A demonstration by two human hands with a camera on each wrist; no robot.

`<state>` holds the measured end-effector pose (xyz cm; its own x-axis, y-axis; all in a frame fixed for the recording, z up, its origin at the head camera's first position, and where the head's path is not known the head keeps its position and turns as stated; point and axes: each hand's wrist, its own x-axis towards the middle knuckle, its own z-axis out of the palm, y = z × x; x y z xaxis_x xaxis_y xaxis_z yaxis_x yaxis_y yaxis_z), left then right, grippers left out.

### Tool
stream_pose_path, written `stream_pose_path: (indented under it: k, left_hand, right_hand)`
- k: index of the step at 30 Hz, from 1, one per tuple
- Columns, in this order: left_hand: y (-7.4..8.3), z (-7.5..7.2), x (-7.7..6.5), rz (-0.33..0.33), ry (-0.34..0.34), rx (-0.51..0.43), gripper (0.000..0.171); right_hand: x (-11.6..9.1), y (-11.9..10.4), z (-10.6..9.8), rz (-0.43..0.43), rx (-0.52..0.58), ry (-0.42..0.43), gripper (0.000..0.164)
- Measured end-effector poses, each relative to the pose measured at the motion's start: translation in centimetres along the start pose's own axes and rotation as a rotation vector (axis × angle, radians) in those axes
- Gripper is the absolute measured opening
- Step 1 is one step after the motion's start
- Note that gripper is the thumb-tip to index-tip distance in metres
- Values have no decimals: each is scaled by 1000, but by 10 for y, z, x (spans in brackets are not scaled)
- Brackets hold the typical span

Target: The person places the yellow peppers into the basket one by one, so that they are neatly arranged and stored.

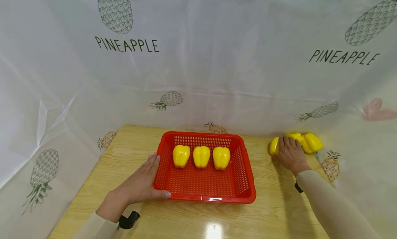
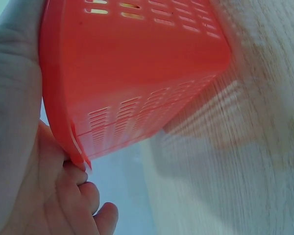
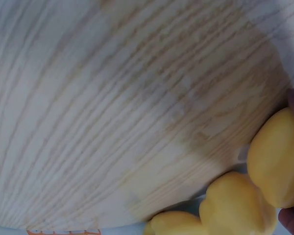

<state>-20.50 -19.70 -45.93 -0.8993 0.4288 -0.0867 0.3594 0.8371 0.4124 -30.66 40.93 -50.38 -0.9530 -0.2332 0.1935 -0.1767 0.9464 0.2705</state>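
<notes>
Three yellow bell peppers stand in a row along the far side of a red perforated plastic basket [image 1: 201, 199] in the head view. My left hand [image 1: 136, 184] rests on the basket's near left corner, its fingers fairly straight along the left rim and the thumb along the front rim. Over at the table's far right corner, my right hand [image 1: 291, 154] grips a yellow bell pepper [image 3: 277, 156], with a finger and the thumb showing on opposite sides of it. Right beside it lie a second bell pepper [image 3: 235, 203] and another bell pepper [image 1: 311, 143].
A light wooden table [image 1: 186, 220] carries everything. White sheeting [image 1: 235, 77] printed with pineapples hangs behind the table and at both sides, close to its back edge. The peppers at the right lie against this sheeting. A black wrist strap [image 1: 128, 220] shows at my left wrist.
</notes>
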Motion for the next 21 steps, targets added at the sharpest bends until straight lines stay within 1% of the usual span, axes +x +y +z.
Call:
stream_pose_path:
  k: [3, 8, 15, 18, 21]
  left_hand:
    - [1, 0, 0, 0, 1, -4, 145]
    - [1, 0, 0, -3, -5, -8, 144]
    - [2, 0, -2, 0, -5, -1, 144]
    - [2, 0, -2, 0, -2, -4, 143]
    - [2, 0, -1, 3, 2, -6, 143]
  right_hand:
    - [-1, -1, 1, 2, 30, 5, 105]
    - [-4, -7, -2, 27, 112, 6, 106]
    - [-9, -18, -2, 30, 127, -9, 101]
    - [-10, -21, -2, 25, 131, 11, 96]
    - [-13, -23, -4, 23, 117, 29, 96]
